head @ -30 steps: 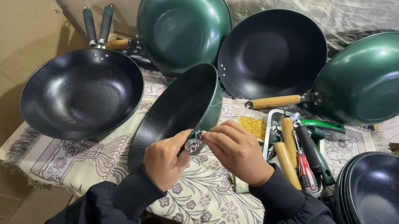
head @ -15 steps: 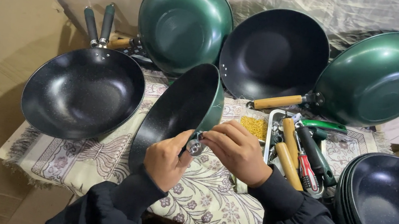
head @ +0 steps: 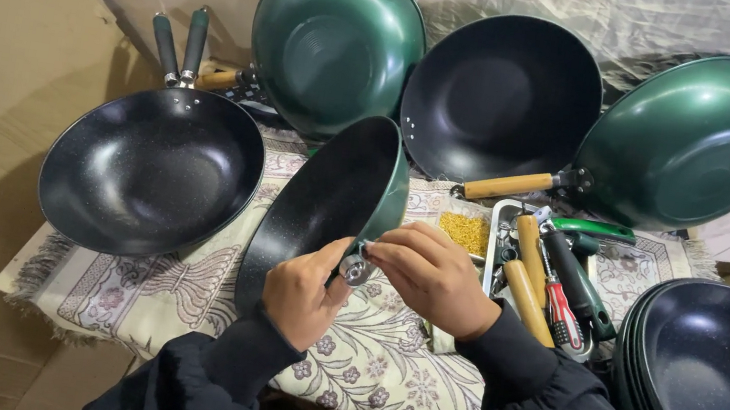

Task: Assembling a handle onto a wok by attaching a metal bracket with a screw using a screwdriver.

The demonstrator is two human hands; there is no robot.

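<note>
Seen from above, a person in dark sleeves works at a desk (head: pixel 173 326) covered with a pale floral cloth. A green wok with a black inside (head: pixel 326 204) stands tilted on its edge at the centre, its open face turned left. At its near rim sits a small metal handle bracket (head: pixel 354 269). The left hand (head: pixel 302 292) is curled in a closed grip at the wok's near edge, thumb against the bracket. The right hand (head: pixel 433 278) comes in from the right, its fingertips pressed together in a pinching grip on the same bracket, so both hands meet there.

To the left lies a black wok with two dark handles (head: pixel 151 168). At the far side, three woks lean against a wrinkled sheet: green (head: pixel 336 42), black (head: pixel 501 100) and green with a wooden handle (head: pixel 688 142). Right of the hands, a metal tray (head: pixel 500 218) holds wooden handles (head: pixel 528 278) and screwdrivers (head: pixel 566 312). A stack of black pans (head: pixel 722 393) sits at the near right.
</note>
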